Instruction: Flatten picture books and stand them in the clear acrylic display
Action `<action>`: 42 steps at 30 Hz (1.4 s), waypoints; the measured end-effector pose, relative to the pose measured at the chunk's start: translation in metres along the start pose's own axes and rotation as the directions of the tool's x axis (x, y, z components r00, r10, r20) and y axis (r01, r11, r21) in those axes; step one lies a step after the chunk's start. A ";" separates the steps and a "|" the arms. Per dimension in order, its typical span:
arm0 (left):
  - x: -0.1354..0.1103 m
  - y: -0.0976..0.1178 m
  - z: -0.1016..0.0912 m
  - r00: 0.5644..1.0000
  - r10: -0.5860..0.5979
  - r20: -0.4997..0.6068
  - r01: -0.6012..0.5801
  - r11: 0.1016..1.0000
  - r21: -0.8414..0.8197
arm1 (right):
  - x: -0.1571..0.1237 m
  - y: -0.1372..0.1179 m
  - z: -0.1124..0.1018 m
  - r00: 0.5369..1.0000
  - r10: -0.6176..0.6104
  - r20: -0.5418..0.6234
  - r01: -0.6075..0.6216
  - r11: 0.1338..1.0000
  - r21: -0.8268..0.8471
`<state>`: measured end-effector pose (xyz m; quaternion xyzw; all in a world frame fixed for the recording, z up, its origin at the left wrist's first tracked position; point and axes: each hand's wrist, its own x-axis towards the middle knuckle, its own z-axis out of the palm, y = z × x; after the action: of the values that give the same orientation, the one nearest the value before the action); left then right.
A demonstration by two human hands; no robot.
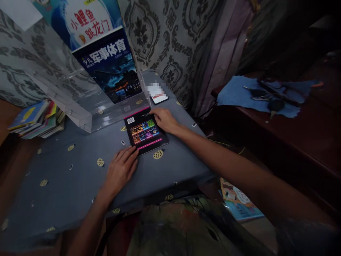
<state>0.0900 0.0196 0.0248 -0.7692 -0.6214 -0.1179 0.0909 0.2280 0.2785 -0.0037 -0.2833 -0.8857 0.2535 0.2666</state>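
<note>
A dark book (146,132) with a barcode and small coloured pictures lies back cover up on the grey patterned tablecloth (66,177). My left hand (121,170) lies flat on the cloth, fingers stretched out, fingertips touching the book's near left corner. My right hand (165,120) rests at the book's far right corner, fingers curled loosely over its edge. Behind the book stands a clear acrylic display stand (80,103) with a blue-covered book (112,67) leaning in it and another blue book (85,21) behind that.
A phone (158,96) lies beyond the book near the curtain (186,46). A stack of books (37,119) sits at the table's far left. To the right, a dark wooden desk (293,142) holds a blue cloth (239,94) with keys. More books (239,202) lie on the floor.
</note>
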 end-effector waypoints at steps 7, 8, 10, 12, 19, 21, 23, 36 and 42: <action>-0.011 0.011 0.011 0.991 -0.112 -0.069 0.109 0.993 -0.044 | -0.043 -0.078 0.026 0.889 -0.449 0.090 0.454 0.889 -0.050; -0.010 0.012 0.011 0.991 -0.111 -0.070 0.108 0.993 -0.046 | -0.051 -0.087 0.033 0.877 -0.472 0.088 0.476 0.879 -0.024; -0.010 0.011 0.011 0.991 -0.113 -0.071 0.110 0.993 -0.043 | -0.062 -0.097 0.042 0.858 -0.501 0.114 0.500 0.865 0.036; -0.009 0.011 0.011 0.990 -0.124 -0.071 0.122 0.992 -0.032 | -0.067 -0.098 0.045 0.884 -0.450 0.125 0.443 0.893 0.078; -0.009 0.011 0.016 0.985 -0.093 -0.144 0.092 0.996 -0.018 | -0.067 -0.071 0.030 0.966 -0.254 0.052 0.249 0.964 0.098; -0.010 0.011 0.019 0.982 -0.089 -0.166 0.088 0.996 -0.013 | -0.067 -0.061 0.026 0.980 -0.200 0.022 0.197 0.977 0.080; -0.010 0.011 0.021 0.979 -0.086 -0.184 0.087 0.996 -0.006 | -0.067 -0.051 0.022 0.988 -0.154 -0.011 0.155 0.986 0.057; -0.016 -0.001 0.004 0.967 -0.128 -0.221 0.145 0.987 0.063 | -0.060 -0.050 -0.002 0.998 0.046 -0.053 -0.038 0.988 0.149; 0.011 -0.006 -0.012 0.932 -0.355 -0.075 0.363 0.905 0.222 | -0.066 -0.060 0.000 0.998 -0.055 -0.020 0.059 0.948 0.314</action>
<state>0.0857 0.0274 0.0395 -0.6237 -0.7603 -0.0716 0.1672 0.2524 0.1939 0.0105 -0.2129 -0.8404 0.3817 0.3205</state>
